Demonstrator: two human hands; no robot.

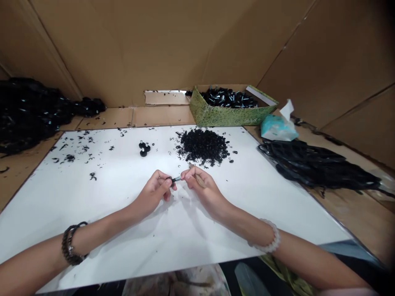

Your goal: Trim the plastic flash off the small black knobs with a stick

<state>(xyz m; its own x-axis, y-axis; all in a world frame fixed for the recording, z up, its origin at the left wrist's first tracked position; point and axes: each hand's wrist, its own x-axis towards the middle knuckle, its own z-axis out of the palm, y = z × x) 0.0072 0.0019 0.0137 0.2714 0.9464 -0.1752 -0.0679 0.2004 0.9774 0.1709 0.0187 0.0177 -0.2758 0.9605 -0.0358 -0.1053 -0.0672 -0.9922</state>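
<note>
In the middle of the frame, the left hand (158,187) has its thumb and fingers closed on the black head of a small screw (177,179). The screw lies nearly level, its long axis running left to right and tilted slightly up, its metal shaft pointing right. The right hand (205,188) is curled at the shaft's end, fingertips bunched close; whether they grip it, I cannot tell.
</note>
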